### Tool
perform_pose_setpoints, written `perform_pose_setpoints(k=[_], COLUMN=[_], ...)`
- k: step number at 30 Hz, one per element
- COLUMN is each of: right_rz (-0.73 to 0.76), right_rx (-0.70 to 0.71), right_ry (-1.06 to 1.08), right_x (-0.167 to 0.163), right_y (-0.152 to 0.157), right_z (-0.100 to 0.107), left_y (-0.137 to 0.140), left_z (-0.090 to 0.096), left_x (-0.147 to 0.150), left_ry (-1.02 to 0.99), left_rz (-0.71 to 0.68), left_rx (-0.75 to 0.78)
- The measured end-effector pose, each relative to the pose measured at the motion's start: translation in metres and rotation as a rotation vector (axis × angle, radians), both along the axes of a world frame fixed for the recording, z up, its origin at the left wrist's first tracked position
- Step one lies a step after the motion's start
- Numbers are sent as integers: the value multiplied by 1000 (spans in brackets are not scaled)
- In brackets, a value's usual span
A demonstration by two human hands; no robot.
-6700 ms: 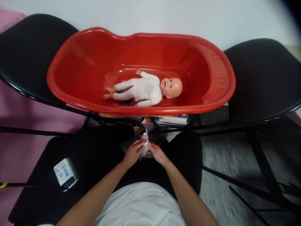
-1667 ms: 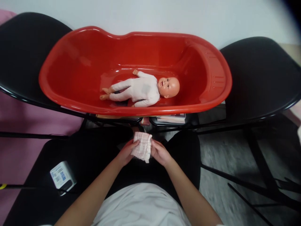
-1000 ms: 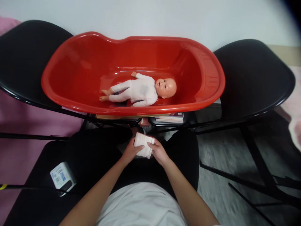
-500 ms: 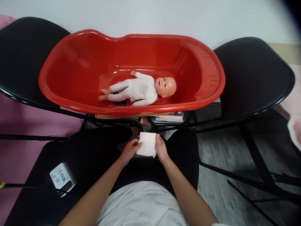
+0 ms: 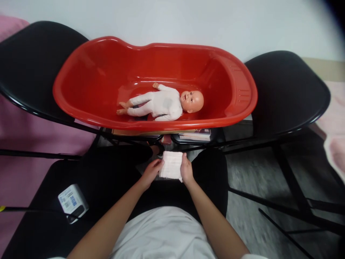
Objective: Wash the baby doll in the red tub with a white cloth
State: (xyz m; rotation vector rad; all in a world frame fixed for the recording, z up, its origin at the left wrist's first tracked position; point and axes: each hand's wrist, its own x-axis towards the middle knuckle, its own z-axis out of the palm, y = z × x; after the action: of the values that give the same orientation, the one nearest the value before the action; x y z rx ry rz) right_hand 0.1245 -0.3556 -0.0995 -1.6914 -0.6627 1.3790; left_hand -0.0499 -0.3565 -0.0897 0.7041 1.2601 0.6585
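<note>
A small folded pale pink cloth (image 5: 171, 165) lies over my lap, held between my two hands. My left hand (image 5: 151, 173) pinches its left edge and my right hand (image 5: 186, 169) grips its right edge. Beyond my knees a red plastic baby tub (image 5: 237, 86) rests across two black chairs. A baby doll (image 5: 164, 104) in a white suit lies on its back inside the tub, head to the right.
A black chair (image 5: 285, 90) stands at the right and another black chair (image 5: 29, 64) at the left. A small white device (image 5: 72, 203) lies on the black seat by my left arm. Stacked books (image 5: 195, 135) sit under the tub. Pink fabric (image 5: 16, 172) lies left.
The cloth was bunched between my hands, then unfolded and folded into a flat rectangle. My hands now hold it by its two side edges.
</note>
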Motion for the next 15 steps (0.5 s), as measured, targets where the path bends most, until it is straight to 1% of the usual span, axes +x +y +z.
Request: perform_pose_setpoints(k=[2, 4, 6, 10, 15], right_rz=[24, 55, 68, 24, 12], right_rx=[-26, -41, -45, -32, 25], right_ry=[46, 64, 69, 100, 92], right_x=[-2, -4, -5, -4, -4], right_y=[0, -1, -2, -3, -3], right_z=[5, 9, 10, 7, 2], left_y=[0, 1, 0, 0, 1], left_z=[-1, -1, 0, 5, 7], left_x=[-1, -2, -3, -3, -2], left_ry=[-85, -136, -139, -71, -37], left_rz=[5, -23, -34, 9, 29], left_rx=[-77, -108, -97, -26, -8])
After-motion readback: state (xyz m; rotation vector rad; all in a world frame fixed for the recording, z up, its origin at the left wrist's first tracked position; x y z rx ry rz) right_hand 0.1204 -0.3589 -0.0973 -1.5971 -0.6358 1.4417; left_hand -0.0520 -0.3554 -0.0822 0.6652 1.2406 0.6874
